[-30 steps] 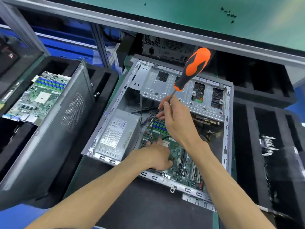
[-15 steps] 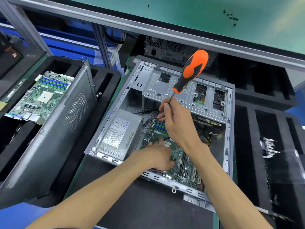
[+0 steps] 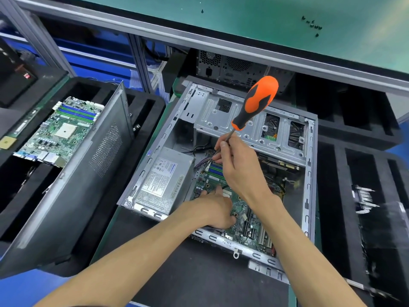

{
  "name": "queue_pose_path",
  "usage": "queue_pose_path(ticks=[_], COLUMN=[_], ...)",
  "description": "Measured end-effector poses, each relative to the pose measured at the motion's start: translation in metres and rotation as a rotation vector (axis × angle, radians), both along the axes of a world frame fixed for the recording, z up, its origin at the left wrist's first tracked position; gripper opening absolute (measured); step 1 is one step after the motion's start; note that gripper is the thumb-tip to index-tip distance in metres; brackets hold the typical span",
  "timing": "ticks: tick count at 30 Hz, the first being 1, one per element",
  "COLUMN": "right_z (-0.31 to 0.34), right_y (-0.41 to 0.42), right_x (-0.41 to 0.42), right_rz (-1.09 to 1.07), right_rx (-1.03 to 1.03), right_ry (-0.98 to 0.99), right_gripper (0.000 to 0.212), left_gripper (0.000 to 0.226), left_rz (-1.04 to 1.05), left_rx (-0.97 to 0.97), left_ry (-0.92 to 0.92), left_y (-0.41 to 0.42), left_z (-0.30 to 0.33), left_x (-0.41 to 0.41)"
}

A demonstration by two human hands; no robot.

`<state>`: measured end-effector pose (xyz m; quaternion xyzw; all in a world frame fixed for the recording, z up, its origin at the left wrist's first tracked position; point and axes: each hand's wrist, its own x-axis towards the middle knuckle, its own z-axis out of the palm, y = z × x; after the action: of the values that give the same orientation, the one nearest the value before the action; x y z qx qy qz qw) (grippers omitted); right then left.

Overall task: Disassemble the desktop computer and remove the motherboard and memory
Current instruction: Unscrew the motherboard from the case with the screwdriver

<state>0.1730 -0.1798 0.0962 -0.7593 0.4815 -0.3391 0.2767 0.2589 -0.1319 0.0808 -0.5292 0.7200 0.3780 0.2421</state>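
Two hands work inside the open computer case (image 3: 309, 173), which lies on its side on the black mat (image 3: 199, 273) of your table. The motherboard (image 3: 243, 209) sits in the bottom of the case, with the blue and green memory slots (image 3: 215, 169) at its far end. Your left hand (image 3: 215, 209) rests on the board near its front edge, fingers curled down against it; you cannot tell whether they grip anything. Your right hand (image 3: 239, 169) pinches the metal shaft of the screwdriver (image 3: 256, 103), whose orange and black handle tilts up and away above the slots; its tip is hidden behind your fingers. Just left of the board, the grey power supply (image 3: 163, 180) fills that side of the case, with loose cables (image 3: 199, 151) beside it. The metal drive cage (image 3: 243, 120) spans the far end, overhanging part of the board. To the left, a detached side panel (image 3: 77, 173) leans on a black foam tray (image 3: 146, 134), and another motherboard (image 3: 59, 127) lies beyond it. A second computer (image 3: 232, 67) stands behind the case under the green shelf (image 3: 265, 18).
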Motion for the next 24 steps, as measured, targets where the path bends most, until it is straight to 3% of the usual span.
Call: queue_pose_path(ticks=[24], right_z=[0.0037], right_y=[-0.0009], right_x=[0.0008], right_rz=[0.011], right_rx=[0.025], right_ry=[0.003], right_gripper=[0.024], left_gripper=[0.055], left_rz=[-0.012], left_rx=[0.012], left_ry=[-0.005], left_y=[0.0005], left_z=[0.0083], left_x=[0.0001])
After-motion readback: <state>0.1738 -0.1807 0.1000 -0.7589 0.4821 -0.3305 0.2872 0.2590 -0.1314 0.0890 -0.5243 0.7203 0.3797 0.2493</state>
